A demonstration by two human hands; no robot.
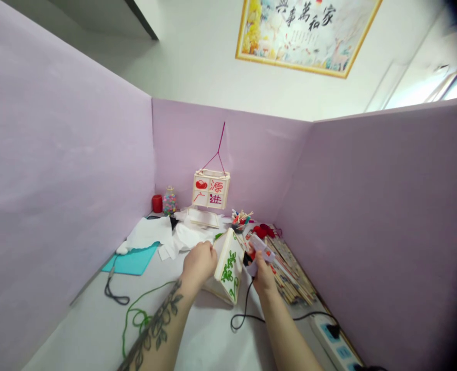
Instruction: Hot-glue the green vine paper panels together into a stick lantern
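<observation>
2 hands (228,268) over grey desk (97,330), lilac partitions (58,154): left grips lantern panel (230,265), right glue gun (259,248).

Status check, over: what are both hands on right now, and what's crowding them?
Left hand grips the paper lantern panel, tilted on the table. Right hand holds the glue gun at the panel's edge. Black cord and green string trail close by.

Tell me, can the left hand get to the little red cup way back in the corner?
Probably not right now. The left hand is holding the paper lantern panel, and the red cup sits far back beyond heaped white paper.
</observation>
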